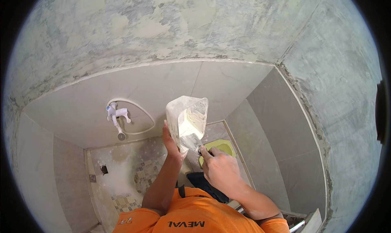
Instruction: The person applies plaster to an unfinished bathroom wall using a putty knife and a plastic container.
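Note:
My left hand (pixel 171 143) grips a translucent white plastic tub (pixel 179 113), tilted so its open mouth faces up and to the right, with pale paste smeared inside. My right hand (pixel 220 172) is closed on the handle of a putty knife (pixel 189 142), its metal blade lying at the tub's lower end. A yellow-green squat toilet pan (pixel 223 147) shows in the floor behind my right hand, partly hidden by it.
A white tap with a hose and shower head (pixel 116 113) is on the tiled wall (pixel 69 107) at left. Mottled plaster (pixel 163 25) covers the upper walls. The dusty floor (pixel 102 192) has mosaic patches and a dark square hole (pixel 104 169). A pale board (pixel 309 220) is at lower right.

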Motion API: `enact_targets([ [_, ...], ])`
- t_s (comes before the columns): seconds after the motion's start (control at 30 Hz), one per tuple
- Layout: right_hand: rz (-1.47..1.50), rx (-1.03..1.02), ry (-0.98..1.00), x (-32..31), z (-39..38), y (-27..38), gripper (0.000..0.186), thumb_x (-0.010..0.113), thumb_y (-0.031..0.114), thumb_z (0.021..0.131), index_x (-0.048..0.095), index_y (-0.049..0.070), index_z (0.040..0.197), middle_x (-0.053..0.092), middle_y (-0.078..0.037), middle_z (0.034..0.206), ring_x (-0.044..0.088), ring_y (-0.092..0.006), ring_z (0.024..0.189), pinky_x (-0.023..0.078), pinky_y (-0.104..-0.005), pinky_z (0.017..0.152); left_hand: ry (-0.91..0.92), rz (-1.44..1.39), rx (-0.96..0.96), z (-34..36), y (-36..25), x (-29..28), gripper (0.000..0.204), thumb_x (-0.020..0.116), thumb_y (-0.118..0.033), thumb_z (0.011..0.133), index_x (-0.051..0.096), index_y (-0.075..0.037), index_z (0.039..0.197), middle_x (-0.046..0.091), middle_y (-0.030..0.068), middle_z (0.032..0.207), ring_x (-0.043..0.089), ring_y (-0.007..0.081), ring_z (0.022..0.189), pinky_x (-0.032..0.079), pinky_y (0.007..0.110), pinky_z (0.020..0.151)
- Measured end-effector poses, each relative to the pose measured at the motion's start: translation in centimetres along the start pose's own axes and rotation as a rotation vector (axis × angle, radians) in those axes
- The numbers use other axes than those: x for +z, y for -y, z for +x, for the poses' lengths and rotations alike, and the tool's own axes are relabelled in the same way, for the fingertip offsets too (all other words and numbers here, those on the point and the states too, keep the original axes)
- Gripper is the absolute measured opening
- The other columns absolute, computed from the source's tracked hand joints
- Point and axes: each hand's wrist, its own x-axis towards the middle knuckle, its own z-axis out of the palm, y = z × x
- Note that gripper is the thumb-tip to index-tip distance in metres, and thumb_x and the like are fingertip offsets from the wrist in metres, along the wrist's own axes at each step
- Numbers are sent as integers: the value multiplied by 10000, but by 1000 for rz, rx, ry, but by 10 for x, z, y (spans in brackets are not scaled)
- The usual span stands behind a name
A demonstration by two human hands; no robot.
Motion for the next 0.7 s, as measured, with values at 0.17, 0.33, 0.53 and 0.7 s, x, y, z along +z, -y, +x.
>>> enact_targets([
  [0.17, 56, 15, -163, 1, 4, -6, 488, 690, 123, 809, 634, 26, 1284, 659, -155, 951, 680, -322, 889, 563, -431, 737, 149, -112, -67, 0, -6, 1, 686, 414, -569, 1024, 452, -43, 1462, 576, 145, 1380, 581, 313, 1239, 473, 486, 1042],
  [0.33, 289, -29, -299, -2, 2, -25, 437, 689, 117, 853, 635, 36, 1279, 694, -150, 983, 683, -302, 894, 551, -432, 746, 246, -64, -110, 0, -18, 7, 756, 418, -628, 1011, 413, -49, 1496, 538, 136, 1423, 547, 297, 1282, 444, 492, 1068],
  [0.53, 1389, 229, -67, 17, 15, -57, 331, 547, 127, 1013, 581, -16, 1311, 739, -119, 1026, 643, -116, 765, 499, -282, 676, 144, 103, -159, -4, -28, 25, 768, 369, -656, 1015, 370, -92, 1537, 477, 100, 1493, 469, 296, 1362, 364, 488, 1136],
  [0.7, 1872, 466, 105, 24, 24, -56, 283, 549, 225, 1042, 591, 4, 1213, 661, -71, 811, 571, -126, 555, 438, -240, 485, 154, 131, -174, -4, -35, 33, 743, 372, -617, 1031, 349, -83, 1548, 450, 125, 1518, 445, 314, 1387, 347, 500, 1148],
])
